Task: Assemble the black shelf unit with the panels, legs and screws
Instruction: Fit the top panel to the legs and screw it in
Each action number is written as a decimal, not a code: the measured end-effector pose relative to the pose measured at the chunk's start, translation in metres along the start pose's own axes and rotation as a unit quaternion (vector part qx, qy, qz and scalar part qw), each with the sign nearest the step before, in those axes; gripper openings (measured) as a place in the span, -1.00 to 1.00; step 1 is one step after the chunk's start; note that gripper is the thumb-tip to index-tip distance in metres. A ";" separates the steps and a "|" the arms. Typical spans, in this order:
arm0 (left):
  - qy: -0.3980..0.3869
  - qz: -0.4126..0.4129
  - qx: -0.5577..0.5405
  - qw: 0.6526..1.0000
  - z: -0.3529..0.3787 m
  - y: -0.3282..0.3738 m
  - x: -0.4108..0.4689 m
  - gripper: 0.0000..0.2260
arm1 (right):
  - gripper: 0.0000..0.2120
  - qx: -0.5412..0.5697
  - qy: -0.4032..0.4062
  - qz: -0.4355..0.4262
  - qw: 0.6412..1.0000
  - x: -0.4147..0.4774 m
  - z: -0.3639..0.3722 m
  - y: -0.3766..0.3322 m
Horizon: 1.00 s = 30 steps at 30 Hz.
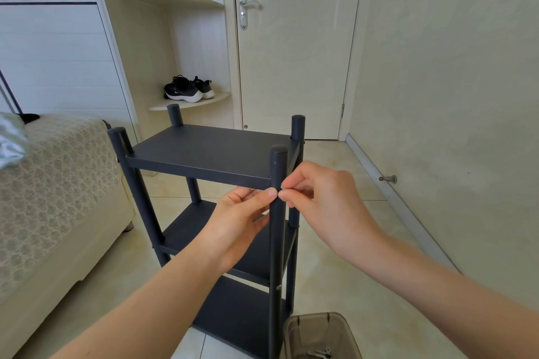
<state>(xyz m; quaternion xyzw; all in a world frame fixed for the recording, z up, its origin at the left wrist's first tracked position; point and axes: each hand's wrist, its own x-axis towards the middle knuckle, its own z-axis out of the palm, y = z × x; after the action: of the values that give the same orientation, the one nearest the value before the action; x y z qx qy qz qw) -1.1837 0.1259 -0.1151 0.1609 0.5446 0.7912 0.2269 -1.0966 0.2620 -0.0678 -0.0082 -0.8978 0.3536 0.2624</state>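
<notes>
The black shelf unit (pixel 204 151) stands upright on the tiled floor, with three panels fixed between round black legs. Its near right leg (pixel 277 230) rises in front of me. My left hand (pixel 239 218) reaches in from the left, its thumb tip pressed against that leg just below the top panel's corner. My right hand (pixel 318 198) comes from the right and pinches a small silvery screw (pixel 281 187) between thumb and forefinger, right at the leg beside the top panel. The screw is mostly hidden by my fingertips.
A translucent brown plastic bin (pixel 318 335) with a few metal parts sits on the floor at the bottom right of the shelf. A sofa (pixel 58 183) with a patterned cover stands on the left. A closed door (pixel 294 44) and a wall lie behind and right.
</notes>
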 end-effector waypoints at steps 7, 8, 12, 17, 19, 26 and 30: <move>-0.009 0.004 -0.006 1.000 -0.001 -0.001 0.001 -0.58 | -0.84 0.047 0.023 0.035 0.998 0.005 0.001 -0.001; -0.010 0.004 -0.006 1.000 -0.002 -0.001 0.001 -0.58 | -0.83 0.052 0.024 0.037 0.998 0.005 0.001 0.000; -0.010 0.004 -0.013 1.000 -0.003 -0.003 0.002 -0.59 | -0.80 0.040 0.033 0.031 0.998 0.006 0.002 0.002; -0.009 0.005 -0.016 1.000 -0.001 -0.002 0.001 -0.66 | -0.85 -0.052 0.019 -0.030 0.998 0.000 0.004 0.003; -0.008 0.005 -0.017 1.000 0.000 -0.002 0.001 -0.59 | -0.87 -0.070 0.020 -0.053 0.996 -0.002 0.004 0.002; -0.011 -0.002 -0.013 1.000 -0.001 -0.001 0.001 -0.61 | -0.92 -0.079 0.039 -0.076 0.993 -0.004 0.006 0.005; -0.015 -0.002 -0.016 1.000 -0.001 -0.001 0.000 -0.71 | -0.94 -0.081 0.032 -0.073 0.994 -0.004 0.006 0.005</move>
<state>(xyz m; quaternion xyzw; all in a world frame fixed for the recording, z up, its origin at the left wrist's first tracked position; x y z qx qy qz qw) -1.1844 0.1257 -0.1163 0.1678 0.5292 0.7966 0.2392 -1.0966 0.2606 -0.0766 0.0248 -0.9128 0.2591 0.3149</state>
